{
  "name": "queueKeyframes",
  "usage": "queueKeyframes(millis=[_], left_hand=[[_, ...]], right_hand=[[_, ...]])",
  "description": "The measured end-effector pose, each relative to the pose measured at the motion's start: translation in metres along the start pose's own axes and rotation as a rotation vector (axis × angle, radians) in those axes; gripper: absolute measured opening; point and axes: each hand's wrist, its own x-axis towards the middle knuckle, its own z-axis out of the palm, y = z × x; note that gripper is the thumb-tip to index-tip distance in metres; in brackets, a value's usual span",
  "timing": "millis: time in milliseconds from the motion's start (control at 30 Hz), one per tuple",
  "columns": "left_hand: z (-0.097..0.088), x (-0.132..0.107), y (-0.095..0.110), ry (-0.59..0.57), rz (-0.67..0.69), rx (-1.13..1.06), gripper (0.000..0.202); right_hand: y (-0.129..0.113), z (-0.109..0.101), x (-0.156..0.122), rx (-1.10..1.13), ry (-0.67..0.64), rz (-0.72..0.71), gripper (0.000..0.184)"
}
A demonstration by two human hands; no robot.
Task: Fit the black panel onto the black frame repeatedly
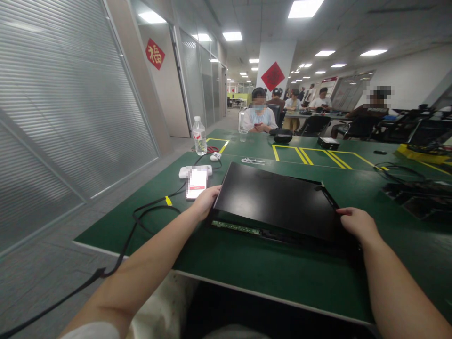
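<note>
A large flat black panel (278,200) lies on the green table (247,268) in front of me, its near edge lifted off a base with a green circuit strip (238,228) showing underneath. My left hand (205,200) grips the panel's left edge, fingers curled around it. My right hand (357,225) holds the panel's near right corner, fingers tucked under the edge.
A phone (197,182) lies left of the panel, on a white power strip (184,172), with black cables (151,212) trailing off the table. A water bottle (199,136) stands behind. More cables and black parts (416,193) lie at right. Several seated people work at the far tables.
</note>
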Motion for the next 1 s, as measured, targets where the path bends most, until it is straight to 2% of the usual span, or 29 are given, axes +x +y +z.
queueKeyframes(millis=[100,267,433,600,900,1000], left_hand=[[0.001,0.000,0.002,0.012,-0.099,-0.066,0.044],[0.002,-0.003,0.002,0.056,-0.089,-0.016,0.023],[0.000,-0.008,-0.002,0.009,-0.055,0.261,0.043],[-0.002,-0.010,-0.001,0.005,-0.050,0.385,0.055],[-0.003,-0.010,0.000,0.024,-0.021,0.424,0.049],[-0.003,-0.010,0.001,0.029,0.053,0.414,0.043]], right_hand=[[-0.001,0.000,-0.001,-0.001,-0.008,0.000,0.044],[-0.002,0.001,-0.002,0.002,-0.011,0.006,0.043],[-0.003,0.001,-0.002,0.021,-0.002,-0.011,0.043],[-0.002,0.003,-0.001,0.025,0.015,-0.029,0.042],[-0.001,0.004,0.000,0.073,0.035,-0.027,0.041],[-0.002,0.004,0.000,0.080,0.043,-0.032,0.040]])
